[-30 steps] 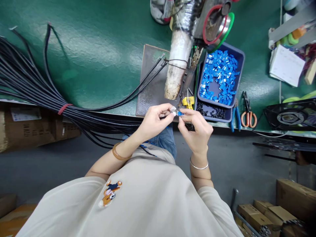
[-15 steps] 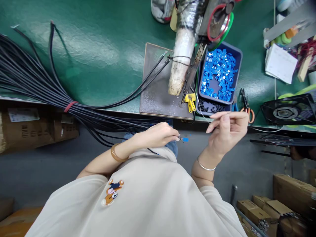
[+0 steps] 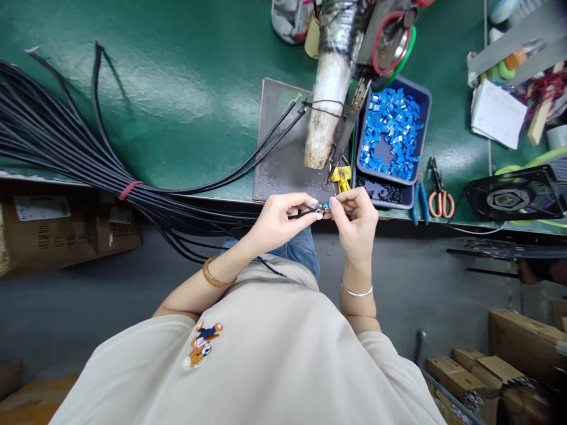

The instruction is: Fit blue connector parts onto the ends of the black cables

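Between finger and thumb, my left hand (image 3: 283, 219) pinches a black cable (image 3: 305, 213) close to its end. A small blue connector (image 3: 326, 205) sits at that end. My right hand (image 3: 355, 221) closes on the blue connector from the other side, fingertips nearly touching those of the left. Both hands are just off the bench's front edge, above my lap. To the left, a bundle of black cables (image 3: 97, 159) is bound with a red tie (image 3: 130, 189). A yellow tool (image 3: 342, 177) lies just beyond the right hand.
A grey bin (image 3: 426, 121) of blue connectors overlaps a tray (image 3: 405, 200) of small black parts. Blue-handled pliers (image 3: 420, 203) and orange-handled cutters (image 3: 440, 203) lie right of them. A wrapped white post (image 3: 325, 106) stands over a brown board (image 3: 274, 171). A fan (image 3: 514, 198) is at right.
My right hand has come left and down from beside the bin to meet the connector. The left hand has risen a little, bringing the cable end toward the bench edge.
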Demonstrator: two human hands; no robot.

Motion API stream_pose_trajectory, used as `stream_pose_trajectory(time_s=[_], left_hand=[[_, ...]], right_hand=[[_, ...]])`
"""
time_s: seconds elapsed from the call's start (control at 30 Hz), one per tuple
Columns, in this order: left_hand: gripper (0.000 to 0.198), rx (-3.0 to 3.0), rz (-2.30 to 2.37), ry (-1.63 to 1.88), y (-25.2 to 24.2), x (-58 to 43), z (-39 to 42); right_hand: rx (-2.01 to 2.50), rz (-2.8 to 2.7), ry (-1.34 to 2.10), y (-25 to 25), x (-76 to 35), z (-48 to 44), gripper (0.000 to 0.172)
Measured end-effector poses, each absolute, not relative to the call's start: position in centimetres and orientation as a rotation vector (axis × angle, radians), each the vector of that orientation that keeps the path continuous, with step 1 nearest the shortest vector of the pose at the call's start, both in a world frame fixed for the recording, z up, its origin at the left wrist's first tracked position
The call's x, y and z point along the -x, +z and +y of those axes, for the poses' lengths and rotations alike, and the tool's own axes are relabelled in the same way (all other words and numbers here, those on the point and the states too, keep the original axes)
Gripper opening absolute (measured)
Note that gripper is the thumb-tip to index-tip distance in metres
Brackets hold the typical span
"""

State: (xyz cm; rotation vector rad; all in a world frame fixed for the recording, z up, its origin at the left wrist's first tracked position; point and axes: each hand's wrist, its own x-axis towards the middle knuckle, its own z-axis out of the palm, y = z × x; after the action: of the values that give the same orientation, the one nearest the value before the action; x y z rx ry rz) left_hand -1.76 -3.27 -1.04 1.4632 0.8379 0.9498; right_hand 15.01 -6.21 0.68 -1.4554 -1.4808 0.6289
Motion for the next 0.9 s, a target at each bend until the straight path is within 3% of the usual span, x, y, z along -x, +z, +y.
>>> stream_pose_trajectory(time_s=[0.13, 0.3, 0.43, 0.73, 0.9], left_hand=[[0.017, -1.597, 0.906, 1.018, -1.1, 1.1, -3.4], [0.026, -1.63, 0.894, 0.927, -0.6, 1.0, -3.0], [0.025, -1.641, 0.85, 0.915, -0.6, 1.0, -2.7], [0.022, -1.584, 0.846, 0.886, -0.8, 1.0, -2.6], [0.022, -1.511, 0.85, 0.873, -1.0, 1.0, -2.5]], right_hand=[[1.464, -1.351, 0.747, -0.2, -15.5, -6.6, 0.015], [1.513, -1.458, 0.478, 0.7, -15.9, -7.7, 0.011], [1.512, -1.676, 0.429, 1.7, -16.2, -7.6, 0.018], [1.556, -1.675, 0.622, 1.3, -16.5, -6.7, 0.013], [1.531, -1.731, 0.482, 1.3, -16.4, -6.9, 0.017]])
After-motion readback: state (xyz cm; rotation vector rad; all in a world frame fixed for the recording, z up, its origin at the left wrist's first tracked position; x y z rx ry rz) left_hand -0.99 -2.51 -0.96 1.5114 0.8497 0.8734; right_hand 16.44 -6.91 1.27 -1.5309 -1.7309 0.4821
